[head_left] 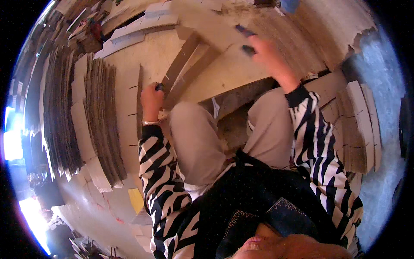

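My left hand (152,100) is closed at the near end of a slotted brown cardboard strip (180,62), with a dark covering on its thumb. The strip slants away over a pale wooden board (148,52), crossing beside other cardboard pieces. Raised over the far right part of the board, my right hand (269,54) is blurred by motion. Its thumb and finger, both dark at the tips, are spread apart with nothing visible between them. Just left of it, a brown cardboard piece (202,21) is smeared by movement.
Stacks of cardboard strips (101,116) stand to my left, with a taller dark-edged stack (60,112) beyond. White-faced slotted strips (138,32) lie at the far left. More cardboard (353,125) is stacked at my right, beside a bluish surface (381,108). My knees flank the board's near edge.
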The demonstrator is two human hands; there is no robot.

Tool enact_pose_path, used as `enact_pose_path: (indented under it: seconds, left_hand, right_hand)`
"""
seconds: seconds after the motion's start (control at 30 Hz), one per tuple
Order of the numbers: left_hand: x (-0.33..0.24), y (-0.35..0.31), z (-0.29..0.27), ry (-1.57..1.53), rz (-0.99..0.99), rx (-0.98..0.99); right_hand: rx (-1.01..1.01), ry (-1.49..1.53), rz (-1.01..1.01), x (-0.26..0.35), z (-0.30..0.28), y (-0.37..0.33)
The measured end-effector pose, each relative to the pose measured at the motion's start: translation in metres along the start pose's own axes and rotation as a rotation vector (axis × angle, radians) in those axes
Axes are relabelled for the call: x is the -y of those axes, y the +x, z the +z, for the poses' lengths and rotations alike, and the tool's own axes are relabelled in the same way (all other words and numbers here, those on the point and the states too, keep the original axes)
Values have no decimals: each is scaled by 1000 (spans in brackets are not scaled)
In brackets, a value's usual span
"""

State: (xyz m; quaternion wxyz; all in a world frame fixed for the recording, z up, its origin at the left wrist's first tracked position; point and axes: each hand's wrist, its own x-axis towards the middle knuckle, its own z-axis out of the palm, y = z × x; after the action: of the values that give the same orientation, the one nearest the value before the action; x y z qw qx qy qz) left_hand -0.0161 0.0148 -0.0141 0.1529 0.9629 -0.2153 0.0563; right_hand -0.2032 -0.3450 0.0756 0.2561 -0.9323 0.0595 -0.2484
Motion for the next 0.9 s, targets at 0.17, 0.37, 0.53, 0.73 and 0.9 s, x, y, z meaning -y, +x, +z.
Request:
enact_pose_path:
  seconds: [0.17, 0.37, 0.53, 0.73, 0.9]
  left_hand:
    - [-24, 1, -18, 120, -95, 10]
    - [-11, 14, 5, 188, -47, -99]
    - [-5, 33, 6, 156, -17, -144]
    - [-57, 4, -5, 47, 184, -321]
    - [-49, -21, 5, -166, 147, 159]
  right_hand:
    - [210, 253, -101, 63, 85, 26]
    - [383, 53, -74, 75, 102, 41]
    - [398, -82, -177, 90, 78, 45]
    - [498, -241, -263, 108, 86, 60]
    - [545, -266, -257, 120, 99, 70]
